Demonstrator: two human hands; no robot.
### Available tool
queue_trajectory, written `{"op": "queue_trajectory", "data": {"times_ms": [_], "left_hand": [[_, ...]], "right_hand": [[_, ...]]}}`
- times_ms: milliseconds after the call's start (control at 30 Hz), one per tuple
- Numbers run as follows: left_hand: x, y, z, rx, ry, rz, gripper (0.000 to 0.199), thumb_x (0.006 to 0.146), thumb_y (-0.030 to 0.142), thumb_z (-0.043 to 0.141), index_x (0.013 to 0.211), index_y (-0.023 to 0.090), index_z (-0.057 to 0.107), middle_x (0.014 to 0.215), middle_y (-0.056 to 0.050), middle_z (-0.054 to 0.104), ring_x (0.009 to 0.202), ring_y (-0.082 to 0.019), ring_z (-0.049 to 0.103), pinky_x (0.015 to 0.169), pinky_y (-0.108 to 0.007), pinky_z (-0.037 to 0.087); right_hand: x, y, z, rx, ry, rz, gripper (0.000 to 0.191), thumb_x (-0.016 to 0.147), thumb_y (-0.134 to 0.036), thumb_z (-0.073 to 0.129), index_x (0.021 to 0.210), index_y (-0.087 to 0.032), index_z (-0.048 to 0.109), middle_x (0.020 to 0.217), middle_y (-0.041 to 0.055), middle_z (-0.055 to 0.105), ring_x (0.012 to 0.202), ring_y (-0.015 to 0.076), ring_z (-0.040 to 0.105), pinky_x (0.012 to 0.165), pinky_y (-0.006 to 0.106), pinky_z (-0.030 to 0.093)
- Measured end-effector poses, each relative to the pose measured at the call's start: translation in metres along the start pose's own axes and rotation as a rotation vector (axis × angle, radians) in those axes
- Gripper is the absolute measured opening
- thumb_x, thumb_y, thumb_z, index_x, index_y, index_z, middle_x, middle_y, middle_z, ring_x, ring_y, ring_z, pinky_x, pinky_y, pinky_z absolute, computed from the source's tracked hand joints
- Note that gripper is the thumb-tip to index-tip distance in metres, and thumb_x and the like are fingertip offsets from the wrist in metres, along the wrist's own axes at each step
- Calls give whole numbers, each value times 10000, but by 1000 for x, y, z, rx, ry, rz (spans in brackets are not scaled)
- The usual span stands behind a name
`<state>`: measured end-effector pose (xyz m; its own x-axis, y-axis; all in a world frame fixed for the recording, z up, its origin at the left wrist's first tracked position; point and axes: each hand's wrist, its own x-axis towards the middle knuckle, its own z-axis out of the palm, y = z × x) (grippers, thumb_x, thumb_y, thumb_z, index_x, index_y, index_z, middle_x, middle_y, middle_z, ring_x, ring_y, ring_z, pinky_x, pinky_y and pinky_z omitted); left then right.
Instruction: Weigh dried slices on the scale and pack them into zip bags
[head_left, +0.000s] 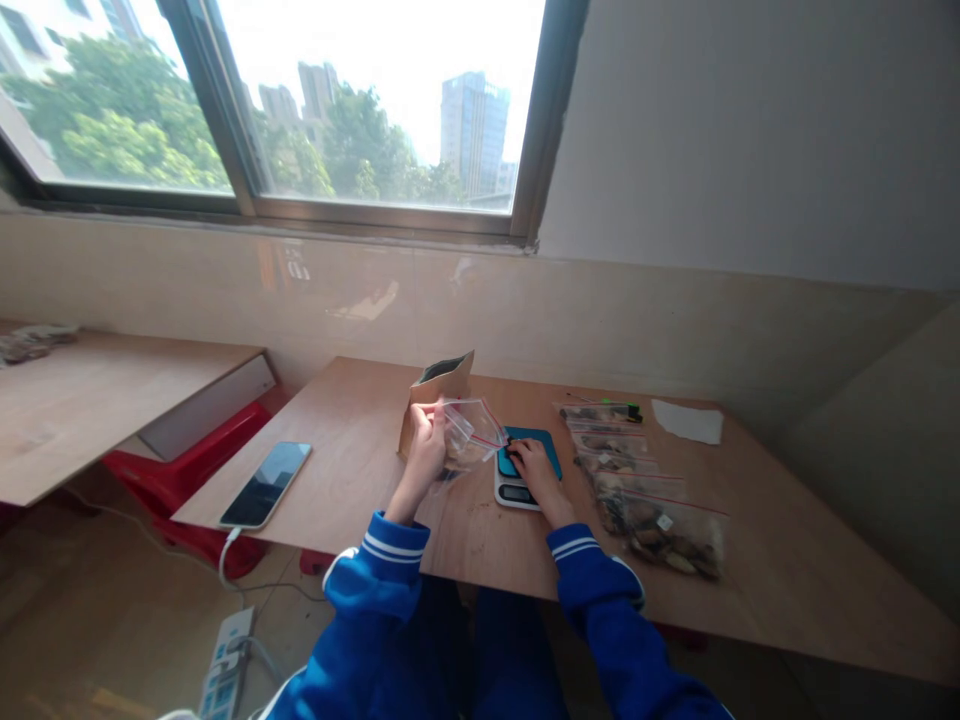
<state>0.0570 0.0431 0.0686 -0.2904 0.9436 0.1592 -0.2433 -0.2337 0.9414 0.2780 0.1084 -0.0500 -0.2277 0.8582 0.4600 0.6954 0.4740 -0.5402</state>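
Plywood worktop [795, 570] under a window [360, 110]: zip bag [469, 435] pinched over a scale

Between the two hands hangs the transparent bag, its red-lined closure running toward the scale. The left hand [425, 450] is clamped on the bag's upper edge, fingers and thumb pressed together. The right hand [536, 472] curls over the teal platform of a digital kitchen scale [517, 470], its fingertips at the bag's far corner; whether they grip that corner cannot be told. A few dark bits show low in the bag.

Just behind the left hand, a kraft paper pouch [439, 385] stands tilted, its mouth open. To the right lies a row of zip bags [622, 470] filled with brown and dark pieces, the nearest [660, 535] fullest, and a white paper sheet [686, 421] lies beyond them. Blue sleeves [592, 575] with white stripes reach in from below. On the left of the worktop rests a smartphone [266, 485] with a cable [223, 560] attached. Beyond it stand a red plastic stool [187, 470] and a second table [97, 400] holding more bags [34, 343], while a power strip [225, 665] lies on the floor.
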Motion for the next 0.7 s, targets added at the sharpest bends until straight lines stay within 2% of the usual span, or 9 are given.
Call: {"op": "queue_trajectory", "data": {"times_ms": [133, 267, 333, 433, 567, 633, 700], "left_hand": [[-11, 1, -2, -5, -22, -25, 330, 844, 488, 588, 951, 214, 437, 819, -18, 649, 717, -146, 655, 662, -271, 510], [-23, 2, -3, -44, -54, -60, 340, 854, 509, 565, 962, 229, 405, 1043, -76, 668, 886, -189, 695, 760, -321, 529], [-28, -1, -3, -64, -66, -77, 346, 856, 522, 555, 964, 232, 399, 1136, -98, 650, 968, -216, 691, 808, -348, 528], [-34, -12, -4, -74, -61, -96, 374, 844, 542, 562, 971, 225, 407, 1152, -116, 649, 1012, -240, 681, 833, -362, 521], [-36, -30, -5, -63, -23, -104, 388, 829, 529, 591, 993, 213, 438, 1068, -115, 678, 1012, -235, 673, 846, -357, 512], [-35, -38, -5, -57, -2, -100, 385, 828, 519, 596, 1006, 210, 449, 1032, -107, 686, 1009, -226, 670, 851, -353, 508], [-35, -43, -6, -52, 18, -90, 383, 836, 517, 584, 1024, 211, 449, 1002, -97, 688, 1004, -219, 667, 845, -350, 508]], "right_hand": [[1, 0, -2, 69, 52, 42, 170, 797, -118, 569, 827, -202, 714, 931, 102, 680, 948, 266, 590, 865, 426, 485], [1, 1, -10, 162, 158, 130, 132, 786, -216, 602, 735, -186, 720, 877, 124, 711, 918, 286, 624, 863, 461, 483], [2, 1, -15, 223, 215, 181, 182, 790, -304, 605, 762, -172, 728, 868, 133, 727, 869, 286, 650, 818, 461, 505], [9, -7, -26, 332, 277, 234, 304, 795, -412, 593, 833, -144, 732, 870, 143, 741, 793, 270, 678, 727, 424, 540], [26, -38, -45, 468, 298, 213, 361, 791, -455, 605, 899, -134, 729, 928, 137, 746, 847, 244, 693, 779, 392, 548], [34, -61, -56, 529, 253, 167, 340, 774, -447, 640, 912, -151, 733, 953, 110, 749, 873, 227, 696, 806, 371, 549], [39, -86, -67, 570, 150, 92, 282, 748, -417, 687, 883, -177, 745, 949, 75, 754, 872, 209, 698, 812, 348, 550]]}}
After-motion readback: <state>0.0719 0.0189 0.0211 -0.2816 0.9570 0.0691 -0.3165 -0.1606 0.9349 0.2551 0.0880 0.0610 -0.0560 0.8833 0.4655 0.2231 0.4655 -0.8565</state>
